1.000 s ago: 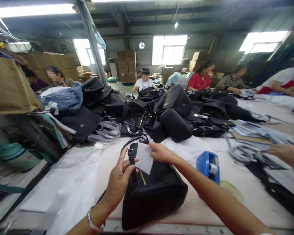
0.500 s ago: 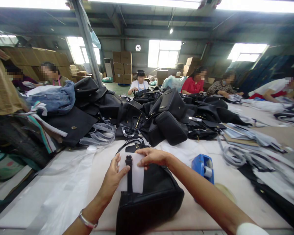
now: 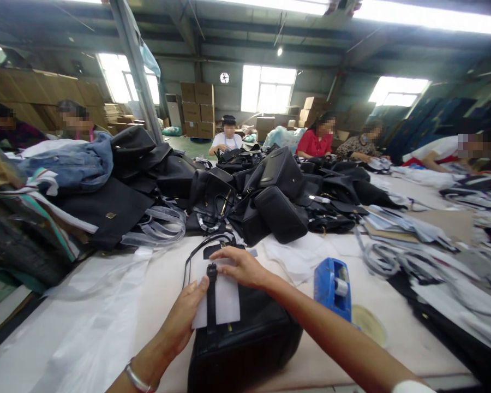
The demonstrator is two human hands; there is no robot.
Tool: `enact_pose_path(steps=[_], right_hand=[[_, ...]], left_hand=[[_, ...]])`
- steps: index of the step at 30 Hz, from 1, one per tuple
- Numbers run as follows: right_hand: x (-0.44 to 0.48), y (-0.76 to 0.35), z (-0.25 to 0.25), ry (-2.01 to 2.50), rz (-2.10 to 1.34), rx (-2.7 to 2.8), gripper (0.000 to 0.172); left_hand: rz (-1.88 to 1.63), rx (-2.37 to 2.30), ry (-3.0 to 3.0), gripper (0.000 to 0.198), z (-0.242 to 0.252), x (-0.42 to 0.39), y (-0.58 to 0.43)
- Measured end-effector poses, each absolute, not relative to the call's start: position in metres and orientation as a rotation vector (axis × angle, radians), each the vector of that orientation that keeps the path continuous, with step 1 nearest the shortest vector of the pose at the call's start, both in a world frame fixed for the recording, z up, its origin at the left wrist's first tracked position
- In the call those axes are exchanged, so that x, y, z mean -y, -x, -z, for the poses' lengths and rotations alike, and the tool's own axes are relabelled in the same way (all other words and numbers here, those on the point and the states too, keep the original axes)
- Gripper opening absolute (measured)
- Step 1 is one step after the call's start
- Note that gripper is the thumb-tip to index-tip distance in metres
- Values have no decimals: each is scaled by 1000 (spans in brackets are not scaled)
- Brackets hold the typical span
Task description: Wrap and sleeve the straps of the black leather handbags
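Observation:
A black handbag [image 3: 245, 341] lies on the table in front of me. A white sheet of paper [image 3: 226, 300] rests on its top, with a black strap and buckle [image 3: 210, 295] running over the sheet. My left hand [image 3: 182, 316] pinches the sheet's left edge beside the strap with thumb and fingers. My right hand [image 3: 239, 266] lies over the sheet's upper edge, fingers curled down on it and the strap end.
A blue tape dispenser [image 3: 330, 286] stands just right of the bag. A heap of black bags [image 3: 270, 202] fills the table's middle. Clear plastic sheeting [image 3: 106, 327] covers the left side. Straps and papers [image 3: 396, 245] lie to the right. Several people sit beyond.
The white sheet, held up by my right hand a second ago, now lies flat on the bag under the strap. Both hands have moved down onto it.

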State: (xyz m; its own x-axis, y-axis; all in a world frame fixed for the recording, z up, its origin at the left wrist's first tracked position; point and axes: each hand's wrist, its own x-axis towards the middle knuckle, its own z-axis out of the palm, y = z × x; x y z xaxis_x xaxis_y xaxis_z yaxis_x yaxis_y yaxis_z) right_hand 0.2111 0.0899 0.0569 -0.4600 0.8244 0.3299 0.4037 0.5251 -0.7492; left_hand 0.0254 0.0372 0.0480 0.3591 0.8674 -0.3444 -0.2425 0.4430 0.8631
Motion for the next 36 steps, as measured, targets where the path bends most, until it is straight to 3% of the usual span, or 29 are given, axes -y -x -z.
enact_pose_path(steps=[5, 13, 17, 23, 30, 36], right_hand=[[-82, -203, -62, 960, -620, 2081, 17], [-72, -199, -64, 1098, -403, 2163, 23], [-70, -204, -69, 1089, -560, 2029, 29], [-62, -205, -69, 1156, -1064, 1666, 58], [-67, -182, -72, 1295, -1062, 1452, 53], [-69, -168, -75, 1329, -1005, 1361, 34]], left_hand=[[-820, -918, -811, 47, -49, -29, -15], [-894, -934, -792, 44, -59, -23, -18], [-949, -915, -780, 45, -66, -27, -27], [-1000, -900, -780, 50, -71, -25, -34], [-1156, -998, -891, 53, -70, -27, -38], [-1302, -1141, -906, 55, -74, -25, -41]])
